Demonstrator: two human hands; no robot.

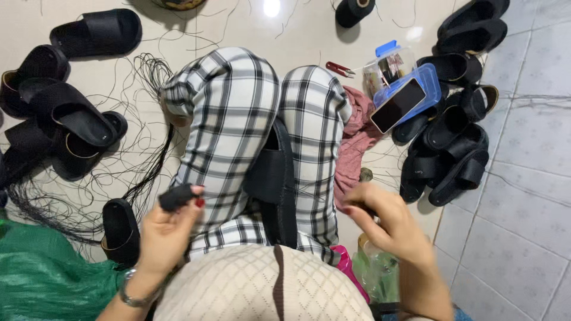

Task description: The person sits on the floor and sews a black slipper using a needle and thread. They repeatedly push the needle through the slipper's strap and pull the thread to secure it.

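Tiled floor (523,196), black sandals piled at 9 and 3 o'clock, loose thread everywhere.
Left hand (163,232) fingers pinch a small black piece (176,197) at 8 o'clock; right hand (389,223) fingers curled shut, can't tell on what.

A small black piece (176,197) is being pinched in the fingertips of the left hand (166,232). The right hand (389,223) is being held closed beside the knee. A black sandal (275,178) is being gripped between the plaid-trousered legs (232,119). Loose black threads (143,154) and more sandals (71,113) are being kept on the tiled floor (523,178).
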